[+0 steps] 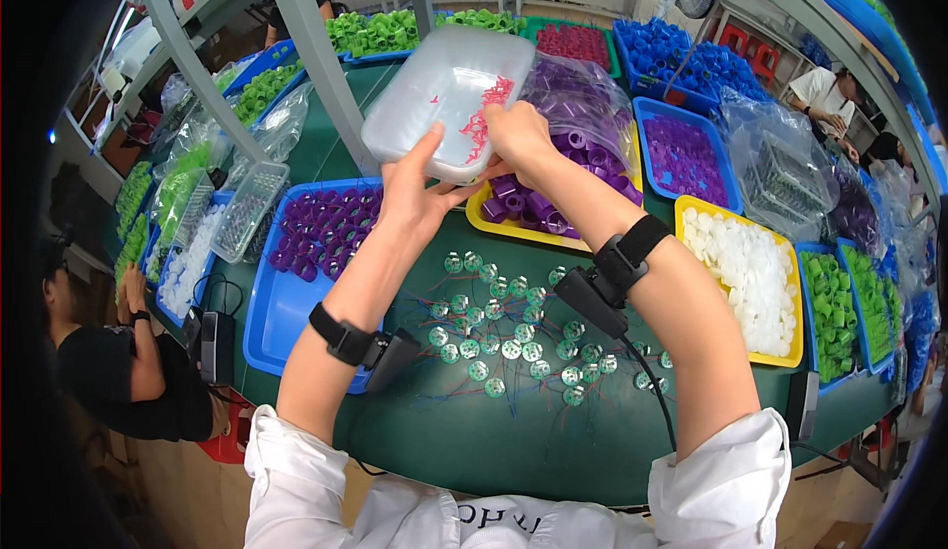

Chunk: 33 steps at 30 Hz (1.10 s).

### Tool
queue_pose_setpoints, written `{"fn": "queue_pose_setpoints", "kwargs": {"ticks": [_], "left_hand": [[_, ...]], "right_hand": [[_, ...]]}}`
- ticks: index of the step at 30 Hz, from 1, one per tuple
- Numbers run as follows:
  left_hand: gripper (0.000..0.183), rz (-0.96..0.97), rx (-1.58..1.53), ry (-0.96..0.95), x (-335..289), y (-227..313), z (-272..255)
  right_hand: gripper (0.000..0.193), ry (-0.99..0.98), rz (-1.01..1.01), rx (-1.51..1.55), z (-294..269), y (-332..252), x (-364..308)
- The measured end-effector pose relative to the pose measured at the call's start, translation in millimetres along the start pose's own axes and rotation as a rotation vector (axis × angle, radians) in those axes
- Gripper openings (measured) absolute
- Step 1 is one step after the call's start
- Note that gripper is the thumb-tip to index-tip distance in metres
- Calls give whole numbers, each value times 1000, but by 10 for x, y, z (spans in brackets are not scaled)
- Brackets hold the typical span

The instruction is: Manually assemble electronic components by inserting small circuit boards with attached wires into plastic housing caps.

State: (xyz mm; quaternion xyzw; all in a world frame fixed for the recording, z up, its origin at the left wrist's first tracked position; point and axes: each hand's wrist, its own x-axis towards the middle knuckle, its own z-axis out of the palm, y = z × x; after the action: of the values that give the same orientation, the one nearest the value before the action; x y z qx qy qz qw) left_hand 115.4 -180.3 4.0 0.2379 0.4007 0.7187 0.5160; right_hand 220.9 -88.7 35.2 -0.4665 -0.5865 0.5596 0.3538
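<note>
Tilted above the table is a translucent white plastic tub (415,70), with small pinkish-red strips (477,126) gathered along its right side. My left hand (420,182) grips the tub's near edge, thumb on the rim and fingers underneath. My right hand (520,136) is at the tub's near right corner, its fingers curled against the red strips; what lies between them is hidden. Below my forearms, several round green circuit boards (511,349) with thin red and blue wires lie spread on the green table (474,450).
Left stands a blue tray (265,322) partly filled with purple rings. A yellow tray (494,221) of purple cups sits just beyond my right forearm. Right are a yellow tray (798,302) of white parts and a blue tray (729,179) of purple pieces. A grey metal post (321,65) rises beside the tub.
</note>
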Motion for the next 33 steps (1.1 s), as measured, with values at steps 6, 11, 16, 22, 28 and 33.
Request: {"fn": "queue_pose_setpoints", "kwargs": {"ticks": [6,11,16,22,28,33], "left_hand": [[71,-183,-108,129,438,218,-87],[64,-232,-196,251,1027,282,-264],[58,-125,-74,285,1553,387,-388],[57,-67,89,506,1820,512,-364],[61,-185,68,520,1971,449,-406],[68,-288,262,433,1953,406,-506]], "right_hand": [[67,-231,-25,-46,-400,-36,-136],[46,-336,-114,-215,-965,-12,-523],[25,-411,-171,-316,-1421,-10,-974],[20,-412,-121,-484,-1776,-23,-1368],[21,-436,-38,-552,-1956,87,-1462],[20,-467,-47,-568,-1975,119,-1443]]}}
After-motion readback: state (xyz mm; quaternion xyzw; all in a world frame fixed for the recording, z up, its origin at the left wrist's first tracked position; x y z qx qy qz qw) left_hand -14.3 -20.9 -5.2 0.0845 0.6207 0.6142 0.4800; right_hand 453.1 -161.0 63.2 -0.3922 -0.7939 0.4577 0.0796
